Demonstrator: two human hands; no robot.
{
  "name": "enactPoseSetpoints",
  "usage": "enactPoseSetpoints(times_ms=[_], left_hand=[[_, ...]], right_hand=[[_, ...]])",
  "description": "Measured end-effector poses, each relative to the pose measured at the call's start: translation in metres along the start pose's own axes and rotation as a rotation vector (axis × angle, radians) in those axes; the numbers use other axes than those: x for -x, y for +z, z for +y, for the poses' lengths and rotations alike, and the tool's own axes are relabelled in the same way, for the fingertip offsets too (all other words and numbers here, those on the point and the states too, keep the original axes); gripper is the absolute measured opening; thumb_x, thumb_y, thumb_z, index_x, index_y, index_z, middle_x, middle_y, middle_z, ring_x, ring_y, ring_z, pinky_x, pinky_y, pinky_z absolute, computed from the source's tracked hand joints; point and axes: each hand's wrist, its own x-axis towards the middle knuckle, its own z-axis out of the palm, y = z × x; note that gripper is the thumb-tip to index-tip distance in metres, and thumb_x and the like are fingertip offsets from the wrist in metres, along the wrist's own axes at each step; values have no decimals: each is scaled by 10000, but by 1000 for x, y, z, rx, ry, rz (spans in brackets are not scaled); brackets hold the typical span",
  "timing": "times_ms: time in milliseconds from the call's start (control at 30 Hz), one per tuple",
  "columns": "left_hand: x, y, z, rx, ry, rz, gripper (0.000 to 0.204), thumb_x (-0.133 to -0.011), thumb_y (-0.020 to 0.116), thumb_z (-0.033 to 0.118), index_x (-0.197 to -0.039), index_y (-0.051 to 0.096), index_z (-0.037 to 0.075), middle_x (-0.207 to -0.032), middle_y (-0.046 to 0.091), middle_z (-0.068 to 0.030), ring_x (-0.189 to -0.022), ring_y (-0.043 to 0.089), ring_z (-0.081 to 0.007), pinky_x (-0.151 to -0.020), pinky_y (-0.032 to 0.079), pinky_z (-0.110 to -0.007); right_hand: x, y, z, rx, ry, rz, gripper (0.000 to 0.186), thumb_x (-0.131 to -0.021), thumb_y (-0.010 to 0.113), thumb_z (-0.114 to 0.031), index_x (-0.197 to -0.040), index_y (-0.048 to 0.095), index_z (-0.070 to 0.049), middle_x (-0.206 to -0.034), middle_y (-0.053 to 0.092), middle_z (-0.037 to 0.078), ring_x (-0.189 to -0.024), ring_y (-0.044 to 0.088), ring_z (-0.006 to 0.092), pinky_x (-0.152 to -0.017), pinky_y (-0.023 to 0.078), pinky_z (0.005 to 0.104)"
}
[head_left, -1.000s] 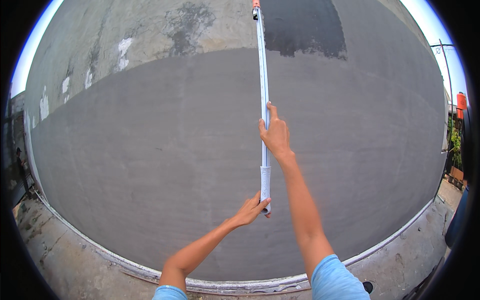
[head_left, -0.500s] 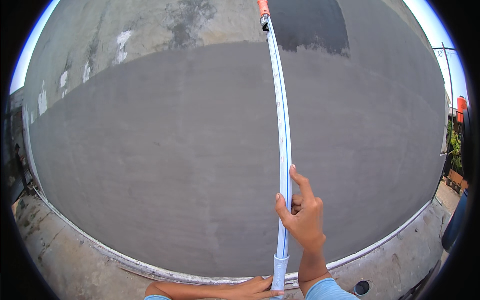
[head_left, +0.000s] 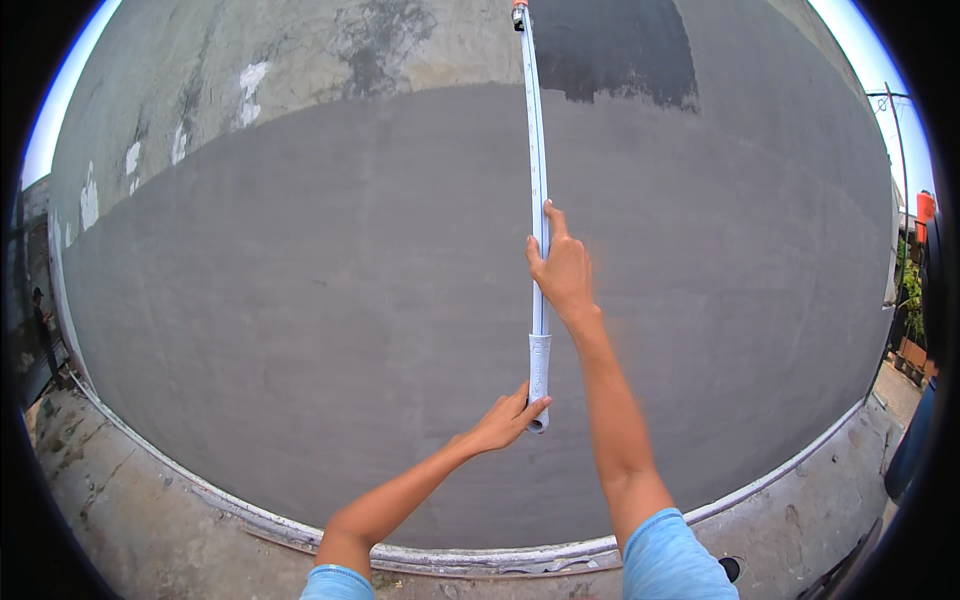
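Right fingers [head_left: 556, 217] clasped round white pole [head_left: 536, 130], index extended; left fingers [head_left: 516, 402] clamped on pale handle [head_left: 540, 362].

The pole [head_left: 535, 130] looked like smooth white plastic with a slight sheen, and the handle [head_left: 539, 365] at its near end seemed a more matt, lightly textured plastic. The wall [head_left: 300, 290] wore a matt grey, fairly smooth cement-like coat, giving way at far left to rougher, stained plaster [head_left: 310, 50]. The near floor [head_left: 180, 510] was rough, worn concrete, and the sleeves [head_left: 672, 560] were matt, light-blue cloth.
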Motion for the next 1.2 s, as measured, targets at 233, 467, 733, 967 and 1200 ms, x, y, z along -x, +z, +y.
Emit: enactPoseSetpoints(times_ms=[233,467,733,967,1200], left_hand=[[42,64,-92,13,-121,-51,565,-1013,423,541,-1191,470,7,-830,629,-179,-687,589,-295,-639,435,-447],[150,136,-94,81,-112,-511,619,-1016,409,559,-1245,458,-14,-770,617,-209,-661,619,-343,-620,464,-462],[167,82,10,207,45,-641,614,-1019,403,563,-1203,480,-18,-747,607,-206,-639,606,-324,-613,457,-464],[68,-6,69,-91,-103,-471,626,-1025,367,572,-1149,526,-20,-895,642,-195,-821,644,-307,-717,503,-421],[8,24,-88,-52,-56,-135,592,-1029,345,572,-1134,519,15,-862,630,-158,-750,601,-280,-642,442,-454]], right_hand=[[118,44,42,-45,55,-71,604,-925,619,-186,-1455,374,-32,-497,541,80,-402,550,253,-447,434,369],[222,-52,-9,-240,82,-158,616,-894,683,-119,-1421,400,25,-524,608,75,-387,568,126,-393,408,245],[162,-102,-72,-431,90,-175,582,-905,679,-140,-1387,408,45,-510,598,51,-387,565,116,-402,394,227],[35,-56,-48,-446,26,27,570,-973,558,-141,-1503,360,-74,-534,578,38,-398,536,107,-390,420,270],[39,45,23,-182,18,-12,602,-977,519,-77,-1539,309,-121,-575,526,41,-403,504,138,-418,430,310]])
